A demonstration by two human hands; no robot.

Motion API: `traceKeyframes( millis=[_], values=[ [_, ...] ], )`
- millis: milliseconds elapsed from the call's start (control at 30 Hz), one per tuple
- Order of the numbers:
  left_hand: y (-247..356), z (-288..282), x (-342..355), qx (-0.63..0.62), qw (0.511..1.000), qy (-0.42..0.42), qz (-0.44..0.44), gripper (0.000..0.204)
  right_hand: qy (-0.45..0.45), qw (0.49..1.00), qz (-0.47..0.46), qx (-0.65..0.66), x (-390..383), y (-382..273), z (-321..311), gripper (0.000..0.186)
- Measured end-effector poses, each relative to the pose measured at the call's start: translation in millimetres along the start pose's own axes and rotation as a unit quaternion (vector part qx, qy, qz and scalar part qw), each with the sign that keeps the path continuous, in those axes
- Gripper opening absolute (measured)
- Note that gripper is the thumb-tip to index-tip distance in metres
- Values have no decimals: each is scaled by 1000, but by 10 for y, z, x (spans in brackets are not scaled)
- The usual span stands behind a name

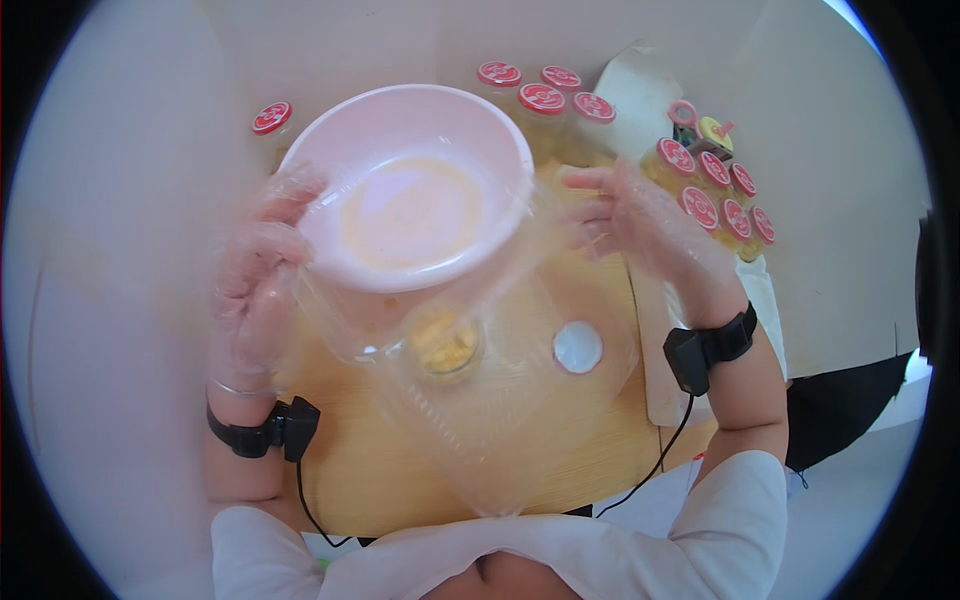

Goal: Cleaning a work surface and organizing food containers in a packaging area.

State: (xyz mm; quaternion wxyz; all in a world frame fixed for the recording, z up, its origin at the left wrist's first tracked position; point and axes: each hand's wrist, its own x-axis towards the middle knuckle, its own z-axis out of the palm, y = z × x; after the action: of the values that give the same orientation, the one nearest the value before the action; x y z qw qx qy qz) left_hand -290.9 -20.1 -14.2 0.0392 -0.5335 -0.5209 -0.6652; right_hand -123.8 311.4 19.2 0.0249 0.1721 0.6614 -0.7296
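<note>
Both my hands wear thin clear plastic gloves. A large clear plastic bag (490, 450) hangs spread out between them, draped over the table toward my lap. My left hand (265, 255) has its fingers curled at the bag's left edge, close to the left rim of a pale pink basin (500, 250). To the right of the basin, my right hand (630, 215) has its fingers stretched and apart, touching or nearly touching the film. Through the plastic show an uncapped jar of yellow pieces (445, 343) and a round white-faced lid (578, 347). The basin holds only a yellowish stain or residue.
Behind the basin stand several jars with red lids (541, 97), with another jar (272, 118) at far left. More red-lidded jars (700, 206) group at the right, near a pink tape roll (683, 112). Cabled black bands (690, 362) circle both forearms. Pale walls enclose the wooden table (340, 480).
</note>
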Motion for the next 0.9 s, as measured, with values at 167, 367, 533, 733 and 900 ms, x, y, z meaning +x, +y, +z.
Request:
traceKeyframes(
  millis=[167,367,533,733,900],
  values=[
    [56,107,142,52,995,-84,10,21,-157,976,-76,-134,-174,-55,253,41],
    [66,288,90,94,991,74,-62,36,91,990,-82,-65,-427,41,-52,23],
    [-35,43,14,40,962,204,-177,38,340,922,-173,-69,-572,72,-410,26],
    [-88,85,-7,39,949,235,-205,37,400,886,-205,-118,-423,462,-469,43],
    [-69,63,-13,52,951,219,-210,37,348,910,-205,-89,-120,456,-238,52]
  ],
)
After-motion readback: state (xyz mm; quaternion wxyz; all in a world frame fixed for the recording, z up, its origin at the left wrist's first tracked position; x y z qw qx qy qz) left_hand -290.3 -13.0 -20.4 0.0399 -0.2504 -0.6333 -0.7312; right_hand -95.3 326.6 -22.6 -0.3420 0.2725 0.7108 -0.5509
